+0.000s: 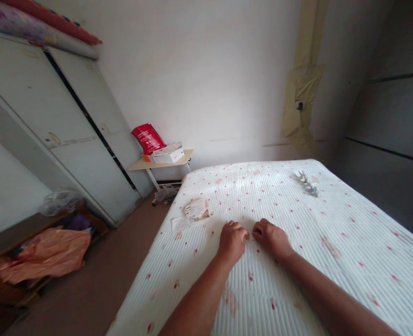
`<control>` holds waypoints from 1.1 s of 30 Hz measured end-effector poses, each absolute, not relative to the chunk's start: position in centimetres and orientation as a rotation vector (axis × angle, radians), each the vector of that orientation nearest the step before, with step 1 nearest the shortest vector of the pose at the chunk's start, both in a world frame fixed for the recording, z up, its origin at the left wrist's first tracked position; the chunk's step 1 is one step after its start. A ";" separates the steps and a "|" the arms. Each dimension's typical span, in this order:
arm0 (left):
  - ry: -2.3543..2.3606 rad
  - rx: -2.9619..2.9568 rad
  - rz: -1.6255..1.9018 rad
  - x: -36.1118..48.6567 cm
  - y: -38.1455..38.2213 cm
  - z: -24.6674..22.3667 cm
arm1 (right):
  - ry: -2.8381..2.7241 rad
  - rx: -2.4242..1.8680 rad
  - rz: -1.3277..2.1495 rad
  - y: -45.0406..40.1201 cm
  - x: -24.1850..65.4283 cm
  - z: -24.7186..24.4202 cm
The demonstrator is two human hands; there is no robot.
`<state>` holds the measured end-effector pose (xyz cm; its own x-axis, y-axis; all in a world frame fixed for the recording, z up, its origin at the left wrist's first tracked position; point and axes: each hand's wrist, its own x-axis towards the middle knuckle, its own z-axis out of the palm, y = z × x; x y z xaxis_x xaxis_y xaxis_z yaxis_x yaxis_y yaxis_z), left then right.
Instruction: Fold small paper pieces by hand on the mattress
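Observation:
My left hand (pixel 232 241) and my right hand (pixel 270 237) are close together low over the bed (pixel 248 289), fingers bent inward and closed. Between their fingertips shows a small pale and brownish piece (pixel 249 236), mostly hidden; its kind is unclear. Both hands appear to pinch it from either side. Left of my left hand, printed papers or flat packaging (pixel 196 210) lie on the striped, red-dotted cover. Towards the far right of the bed lies a small grey-white, jagged-looking item (pixel 306 184), too small to name.
Beyond the bed's far left corner, a small table (pixel 139 165) carries a red bag (pixel 148 138) and a white box (pixel 169 156). White cabinets (pixel 84 140) line the left wall. An orange cloth or bag (pixel 49 252) lies on a low wooden unit. A wall socket (pixel 299 105) is at the back.

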<state>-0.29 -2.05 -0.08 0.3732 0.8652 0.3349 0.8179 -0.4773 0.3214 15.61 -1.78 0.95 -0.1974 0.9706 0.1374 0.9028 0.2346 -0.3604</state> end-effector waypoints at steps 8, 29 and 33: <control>1.585 2.262 0.797 -0.5 -1.9 -0.1 | -2.049 -1.862 0.418 -1.9 15.0 1.7; 1.687 2.195 0.725 -0.1 -2.2 0.2 | -2.041 -1.916 0.422 -1.8 14.4 1.8; 1.667 2.212 0.747 -0.1 -2.1 0.1 | -2.029 -1.877 0.458 -1.4 14.9 1.6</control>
<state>-0.15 -2.14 0.07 0.2043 0.9496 0.2376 0.8093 -0.3004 0.5048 14.92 -1.41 1.64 -0.0710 0.9971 0.0285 0.8880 0.0762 -0.4535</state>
